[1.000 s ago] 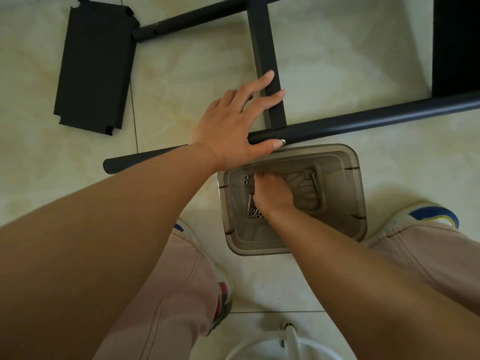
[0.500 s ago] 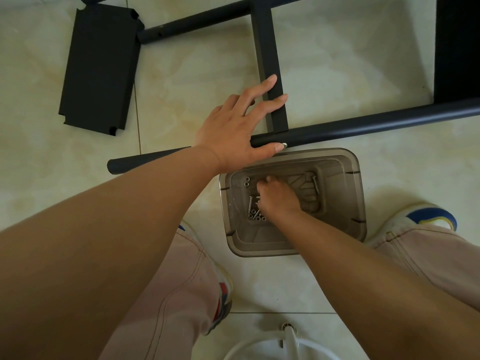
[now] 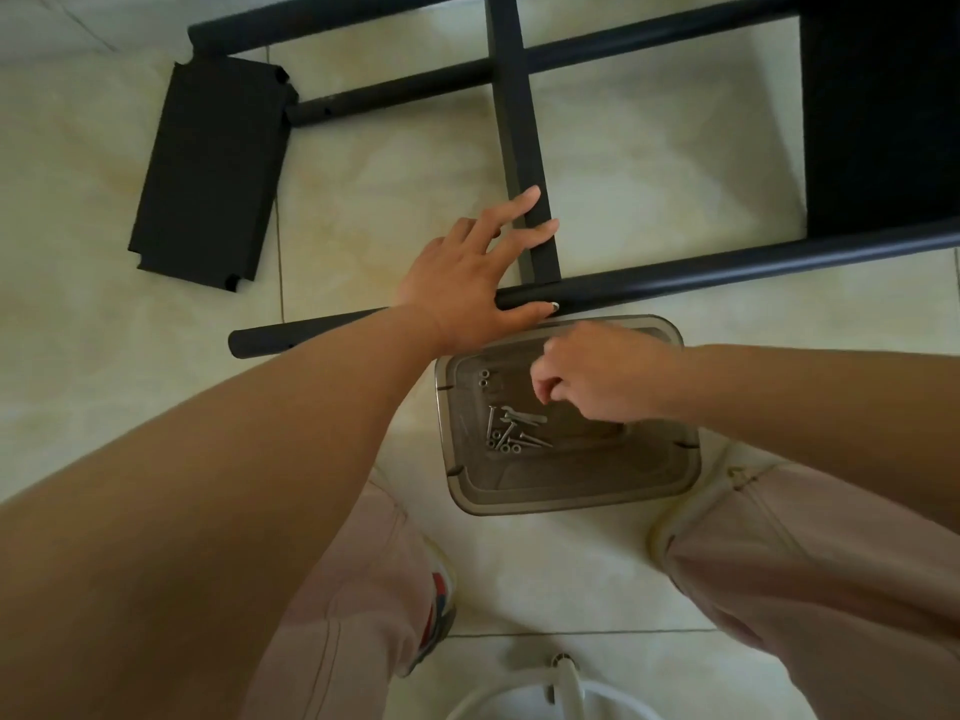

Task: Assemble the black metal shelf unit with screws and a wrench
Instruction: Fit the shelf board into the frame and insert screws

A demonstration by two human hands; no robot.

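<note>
On frame (image 3: 727,267) (black): L hand (image 3: 467,283) flat

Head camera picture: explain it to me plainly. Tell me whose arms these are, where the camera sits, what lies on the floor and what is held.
There is no machine here. The camera is worn on a person's head and looks down, so the two arms are the wearer's own, with their knees and shoes below.

On the tiled floor lies a black metal frame of round tubes and a flat crossbar, part of a shelf unit being built. A separate black panel lies to its left.

The left hand rests with straight fingers on the frame where the crossbar meets the near tube.

Just below is a clear plastic tray holding loose screws and a small wrench. The right hand hovers above it with fingertips drawn together; whether it pinches a screw is too small to tell.
</note>
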